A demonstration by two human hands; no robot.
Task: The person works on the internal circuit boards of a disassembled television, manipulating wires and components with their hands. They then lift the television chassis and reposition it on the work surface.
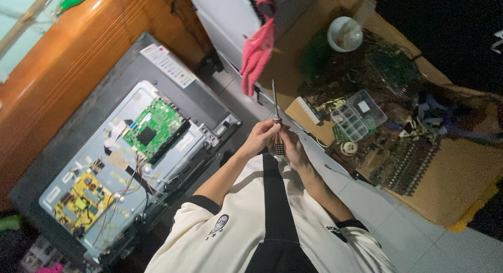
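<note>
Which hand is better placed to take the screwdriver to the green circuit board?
Probably left. Both hands grip the screwdriver, but the left hand is on the green circuit board side; the right hand would have to reach across.

We see a screwdriver [275, 121] with a slim metal shaft pointing away from us and a dark ribbed handle, held nearly upright between both our hands.

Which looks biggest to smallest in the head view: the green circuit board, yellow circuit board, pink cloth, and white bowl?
1. Pink cloth and yellow circuit board: look about alike, and the cloth may sit nearer the camera, so no firm rank.
2. Green circuit board: only slightly smaller.
3. White bowl: clearly smallest.
</note>
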